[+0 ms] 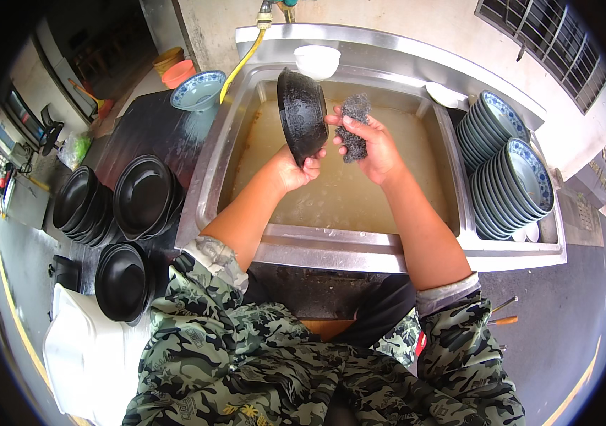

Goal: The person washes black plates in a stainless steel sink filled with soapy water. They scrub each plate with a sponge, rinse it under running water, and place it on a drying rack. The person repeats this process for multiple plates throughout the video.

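Note:
My left hand (300,169) grips a wet black bowl (302,114) by its lower rim. The bowl is tipped on its side, its outer wall and base turned toward my other hand. In my right hand (372,141) is a dark grey scouring pad (356,128), pinched between thumb and fingers close beside the bowl's base. Both hands are above a stainless steel sink (329,238) that holds cloudy, yellowish water (345,197). At the sink's back edge sits a white bowl (317,61).
Stacked black bowls (143,197) stand on the dark table at left, near a blue-rimmed bowl (199,89). Stacks of blue-rimmed bowls (510,186) fill the sink's right ledge. A yellow hose (244,64) hangs from the tap. White containers (87,351) stand at lower left.

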Action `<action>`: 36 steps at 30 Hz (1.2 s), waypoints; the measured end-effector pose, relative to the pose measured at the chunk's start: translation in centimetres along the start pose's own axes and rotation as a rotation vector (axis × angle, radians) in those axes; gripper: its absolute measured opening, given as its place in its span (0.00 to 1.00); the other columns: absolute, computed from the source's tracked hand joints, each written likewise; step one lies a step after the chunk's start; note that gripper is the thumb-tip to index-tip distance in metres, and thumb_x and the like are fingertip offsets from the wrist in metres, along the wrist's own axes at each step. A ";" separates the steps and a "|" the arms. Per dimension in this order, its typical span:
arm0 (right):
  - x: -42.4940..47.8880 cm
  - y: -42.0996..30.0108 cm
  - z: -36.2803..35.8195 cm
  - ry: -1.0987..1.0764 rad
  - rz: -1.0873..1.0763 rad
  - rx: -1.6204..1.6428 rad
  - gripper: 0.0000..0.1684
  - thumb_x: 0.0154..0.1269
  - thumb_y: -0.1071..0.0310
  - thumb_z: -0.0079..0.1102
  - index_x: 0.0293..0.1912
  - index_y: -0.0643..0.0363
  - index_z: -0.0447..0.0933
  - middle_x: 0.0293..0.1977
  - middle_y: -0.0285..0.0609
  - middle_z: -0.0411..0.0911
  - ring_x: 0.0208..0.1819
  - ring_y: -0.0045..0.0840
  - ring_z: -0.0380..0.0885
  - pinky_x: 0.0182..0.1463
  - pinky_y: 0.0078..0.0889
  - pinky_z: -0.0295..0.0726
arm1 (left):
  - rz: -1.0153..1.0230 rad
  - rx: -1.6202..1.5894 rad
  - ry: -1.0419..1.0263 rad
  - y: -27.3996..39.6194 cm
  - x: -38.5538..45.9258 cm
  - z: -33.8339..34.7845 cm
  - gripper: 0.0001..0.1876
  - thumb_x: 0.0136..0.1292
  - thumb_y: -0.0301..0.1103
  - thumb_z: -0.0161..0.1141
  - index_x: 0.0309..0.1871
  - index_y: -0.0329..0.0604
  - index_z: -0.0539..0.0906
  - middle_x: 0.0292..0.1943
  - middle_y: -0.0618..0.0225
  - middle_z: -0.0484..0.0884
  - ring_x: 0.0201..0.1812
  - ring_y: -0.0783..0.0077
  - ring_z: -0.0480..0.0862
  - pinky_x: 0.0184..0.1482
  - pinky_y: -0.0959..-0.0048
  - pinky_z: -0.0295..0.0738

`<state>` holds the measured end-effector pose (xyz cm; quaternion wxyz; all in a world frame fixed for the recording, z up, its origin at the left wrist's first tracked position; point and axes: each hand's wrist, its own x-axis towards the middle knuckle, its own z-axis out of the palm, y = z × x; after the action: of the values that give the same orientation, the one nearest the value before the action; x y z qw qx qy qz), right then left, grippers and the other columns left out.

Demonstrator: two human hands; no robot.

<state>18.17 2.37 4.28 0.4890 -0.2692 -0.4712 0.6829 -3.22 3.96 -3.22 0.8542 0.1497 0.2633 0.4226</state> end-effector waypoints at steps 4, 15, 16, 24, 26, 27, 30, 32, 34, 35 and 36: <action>0.2 0.4 -0.4 0.055 -0.067 -0.069 0.23 0.75 0.58 0.68 0.63 0.57 0.81 0.58 0.41 0.86 0.43 0.22 0.82 0.43 0.28 0.81 | 0.046 0.138 0.047 0.2 -0.1 0.5 0.06 0.78 0.33 0.58 0.51 0.43 0.80 0.32 0.63 0.82 0.20 0.76 0.75 0.21 0.78 0.67; -0.8 -0.5 -1.2 0.352 0.127 -0.462 0.36 0.68 0.51 0.69 0.66 0.64 0.76 0.65 0.47 0.79 0.69 0.35 0.73 0.76 0.40 0.65 | 0.429 0.502 0.435 -0.2 -0.8 2.0 0.17 0.73 0.31 0.62 0.63 0.48 0.78 0.57 0.62 0.86 0.58 0.63 0.85 0.62 0.56 0.80; 0.1 0.2 -2.4 0.331 0.138 -0.398 0.31 0.63 0.60 0.66 0.63 0.64 0.76 0.61 0.47 0.80 0.64 0.35 0.75 0.71 0.38 0.69 | 0.436 0.425 0.403 -0.3 -0.8 2.0 0.17 0.70 0.32 0.64 0.62 0.49 0.80 0.57 0.62 0.86 0.58 0.63 0.84 0.64 0.55 0.77; 0.9 1.4 -4.0 0.265 0.257 -0.206 0.18 0.63 0.64 0.62 0.51 0.58 0.78 0.40 0.40 0.84 0.38 0.29 0.82 0.42 0.37 0.82 | 0.380 0.020 -0.008 1.3 -3.2 4.2 0.30 0.71 0.62 0.59 0.66 0.51 0.83 0.65 0.62 0.85 0.67 0.58 0.82 0.71 0.51 0.75; 0.9 1.1 -3.6 0.243 0.301 -0.142 0.17 0.64 0.63 0.63 0.51 0.58 0.79 0.40 0.41 0.85 0.39 0.29 0.83 0.42 0.38 0.82 | 0.403 0.023 -0.059 1.1 -3.6 4.3 0.32 0.71 0.66 0.59 0.66 0.51 0.83 0.64 0.62 0.86 0.66 0.58 0.82 0.70 0.51 0.76; 0.7 0.8 -3.2 0.231 0.318 -0.119 0.17 0.65 0.62 0.63 0.52 0.58 0.80 0.41 0.42 0.85 0.39 0.29 0.83 0.41 0.38 0.82 | 0.410 0.025 -0.086 1.0 -3.9 4.7 0.34 0.72 0.68 0.58 0.66 0.51 0.83 0.64 0.62 0.86 0.66 0.58 0.83 0.70 0.51 0.76; 0.2 0.5 -3.0 0.197 0.332 -0.251 0.20 0.66 0.61 0.67 0.54 0.60 0.81 0.43 0.44 0.86 0.38 0.29 0.84 0.39 0.38 0.83 | 0.387 0.080 -0.063 0.9 -4.3 5.1 0.36 0.71 0.72 0.56 0.66 0.51 0.84 0.63 0.63 0.86 0.65 0.59 0.83 0.69 0.53 0.77; 0.1 0.6 -2.9 0.166 0.368 -0.403 0.20 0.67 0.62 0.69 0.54 0.63 0.81 0.43 0.45 0.86 0.36 0.30 0.85 0.37 0.36 0.83 | 0.361 0.143 -0.035 1.3 -3.6 4.0 0.37 0.71 0.72 0.56 0.66 0.51 0.84 0.63 0.62 0.86 0.65 0.60 0.83 0.68 0.53 0.78; -0.2 0.8 -3.0 0.136 0.443 -0.547 0.18 0.69 0.65 0.69 0.53 0.66 0.82 0.41 0.47 0.86 0.33 0.30 0.84 0.34 0.34 0.83 | 0.315 0.227 0.034 1.3 -3.7 4.2 0.38 0.70 0.74 0.55 0.67 0.52 0.83 0.64 0.63 0.86 0.64 0.61 0.83 0.66 0.55 0.79; -0.1 0.9 -3.1 0.163 0.466 -0.561 0.18 0.69 0.65 0.69 0.53 0.67 0.82 0.41 0.48 0.86 0.32 0.30 0.85 0.34 0.34 0.83 | 0.292 0.266 0.084 1.3 -3.5 4.0 0.39 0.70 0.75 0.54 0.67 0.52 0.83 0.64 0.63 0.86 0.64 0.62 0.83 0.66 0.55 0.79; 0.0 0.8 -3.2 0.190 0.490 -0.577 0.19 0.69 0.66 0.70 0.54 0.67 0.82 0.41 0.49 0.87 0.31 0.30 0.85 0.33 0.34 0.83 | 0.270 0.303 0.132 1.2 -3.4 4.0 0.39 0.70 0.76 0.54 0.67 0.52 0.83 0.65 0.63 0.85 0.64 0.63 0.83 0.65 0.56 0.79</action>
<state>20.48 3.47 2.21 0.2572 -0.5621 -0.5183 0.5910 -3.42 1.86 1.73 0.7385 0.2820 0.3569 0.4976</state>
